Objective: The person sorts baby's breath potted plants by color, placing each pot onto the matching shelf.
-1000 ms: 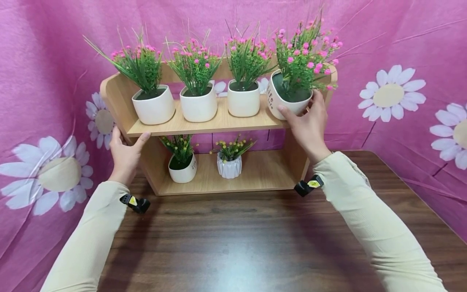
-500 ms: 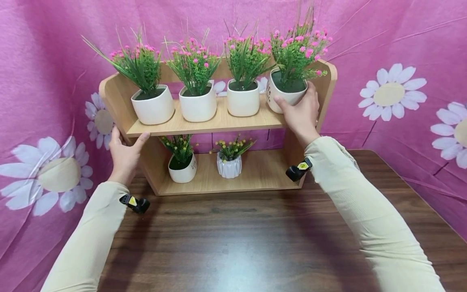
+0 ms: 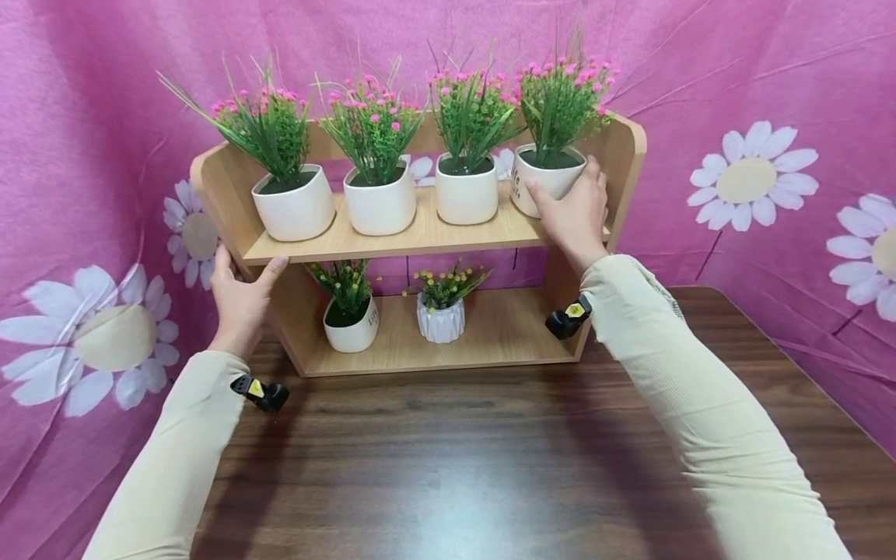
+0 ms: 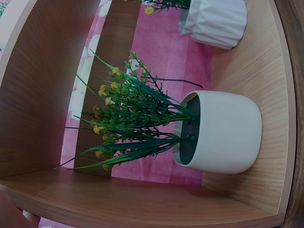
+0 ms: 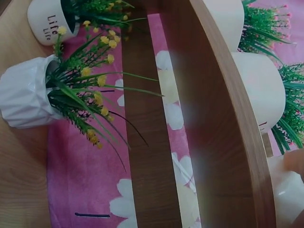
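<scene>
A two-tier wooden shelf (image 3: 490, 233) stands on the table in the head view. My right hand (image 3: 577, 218) grips a white potted plant (image 3: 549, 180) with pink flowers at the right end of the upper tier, thumb on its front and fingers round its right side. The pot sits upright on the board. At the shelf's left side, my left hand (image 3: 240, 299) holds the side panel, thumb at the front edge of the upper board; its other fingers are partly hidden. To the left of the held pot stand three similar pots, the nearest one (image 3: 467, 194) a small gap away.
On the lower tier are a white pot with yellow flowers (image 4: 228, 133) and a ribbed white pot (image 5: 31, 90), also with yellow flowers. Dark wooden table (image 3: 448, 451) extends in front of the shelf. A pink cloth with daisies (image 3: 770, 85) hangs behind.
My right hand has moved left and slightly back with the potted plant, which has gone from tilted to upright on the upper tier. The left hand has stayed in place.
</scene>
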A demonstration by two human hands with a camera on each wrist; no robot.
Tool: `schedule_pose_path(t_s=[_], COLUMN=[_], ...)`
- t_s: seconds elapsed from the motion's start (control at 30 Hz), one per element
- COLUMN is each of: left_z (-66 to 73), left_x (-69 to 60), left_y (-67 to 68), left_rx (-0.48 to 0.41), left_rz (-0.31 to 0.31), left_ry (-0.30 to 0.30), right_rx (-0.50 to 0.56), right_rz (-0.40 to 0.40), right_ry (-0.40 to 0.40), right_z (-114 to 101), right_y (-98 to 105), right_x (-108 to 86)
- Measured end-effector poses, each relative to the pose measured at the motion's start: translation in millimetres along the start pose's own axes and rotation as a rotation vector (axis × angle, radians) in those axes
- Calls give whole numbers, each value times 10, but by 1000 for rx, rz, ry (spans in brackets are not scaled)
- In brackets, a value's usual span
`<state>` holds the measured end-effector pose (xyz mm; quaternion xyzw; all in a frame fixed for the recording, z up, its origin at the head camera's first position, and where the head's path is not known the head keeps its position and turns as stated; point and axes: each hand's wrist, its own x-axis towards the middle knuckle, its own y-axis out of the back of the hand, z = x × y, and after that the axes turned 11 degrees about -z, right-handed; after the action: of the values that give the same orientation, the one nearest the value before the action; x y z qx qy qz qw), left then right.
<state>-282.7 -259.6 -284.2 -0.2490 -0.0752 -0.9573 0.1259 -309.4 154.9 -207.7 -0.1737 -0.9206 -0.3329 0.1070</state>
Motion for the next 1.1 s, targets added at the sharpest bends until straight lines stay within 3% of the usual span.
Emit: schedule_pose_path(t_s=[1.1], left_z=[-6], left_x=[-5], left_y=[0], left_rx=[18], left_rz=[3], left_ry=[9], right_rx=[-29], right_rz=[20], right_ry=[92], right_z=[96], right_y=[-18], right_x=[-83])
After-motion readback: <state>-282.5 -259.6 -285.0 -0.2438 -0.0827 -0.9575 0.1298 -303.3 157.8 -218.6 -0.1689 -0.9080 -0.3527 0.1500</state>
